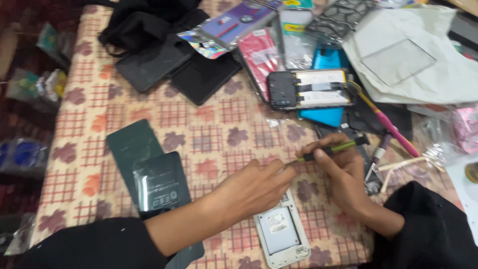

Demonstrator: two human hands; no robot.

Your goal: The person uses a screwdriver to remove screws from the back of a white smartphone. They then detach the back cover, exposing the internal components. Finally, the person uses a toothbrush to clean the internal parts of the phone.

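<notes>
My right hand (339, 172) grips a thin green-and-black screwdriver (332, 149), its tip pointing left toward my left fingertips. My left hand (254, 187) reaches across with fingers pinched at the screwdriver tip; whether it holds anything is too small to tell. Below both hands lies an opened white phone (281, 233), back up, its silver battery showing. Both sleeves are black.
The table carries a checked floral cloth (164, 114). An opened black phone with a white battery (308, 88), dark screen panels (149, 164), black cases (164, 60), packaged parts, a pink-yellow tool (388, 124) and a white bag (423, 60) lie around.
</notes>
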